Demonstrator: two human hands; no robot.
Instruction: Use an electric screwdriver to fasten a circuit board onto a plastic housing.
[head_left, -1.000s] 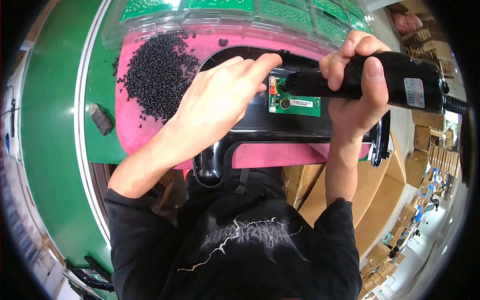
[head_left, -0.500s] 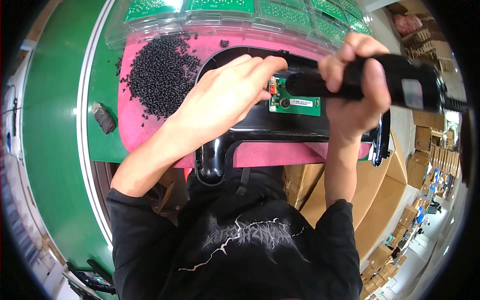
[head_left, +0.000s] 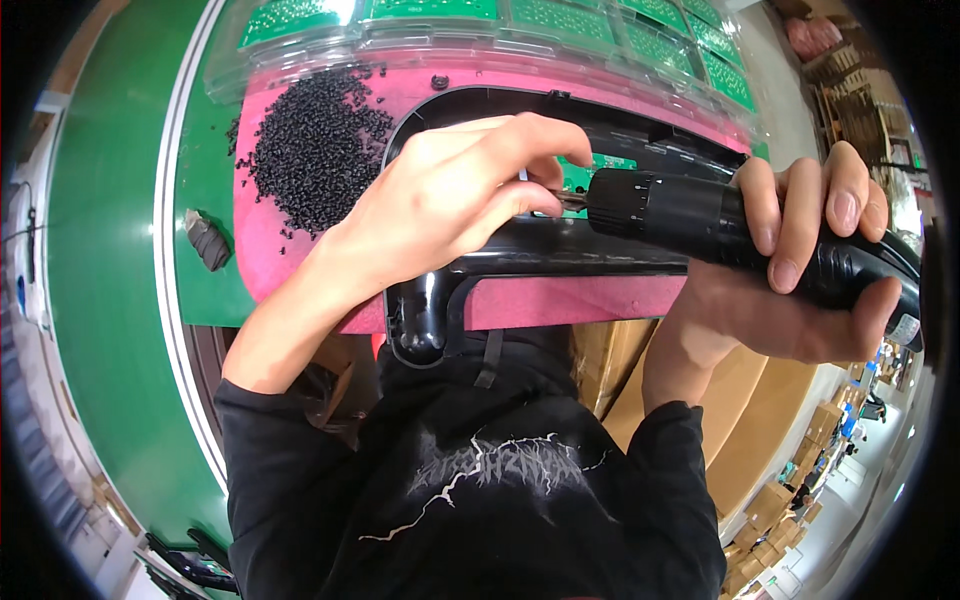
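Note:
My right hand [head_left: 800, 270] is wrapped round a black electric screwdriver [head_left: 680, 210], held tilted with its ribbed collar toward the left. My left hand [head_left: 450, 190] is closed in a pinch at the tip of the screwdriver's metal bit [head_left: 572, 200]; whatever lies between those fingertips is too small and covered to name. Beneath both hands lies a black plastic housing [head_left: 560, 245], hollow side up, on a pink mat. A green circuit board [head_left: 612, 162] sits inside it, mostly hidden by the tool and my left fingers.
A heap of small black screws [head_left: 318, 150] is spread on the pink mat [head_left: 560, 305], left of the housing. Clear plastic trays of green boards [head_left: 560, 30] stand along the far side. A dark wrapped bundle [head_left: 208, 240] rests on the green table. Cardboard boxes [head_left: 690, 390] stand at the lower right.
The screwdriver has swung away from the board; its tip now meets my left fingers. My right hand has moved right and nearer, its grip turned. My left fingertips have drawn together.

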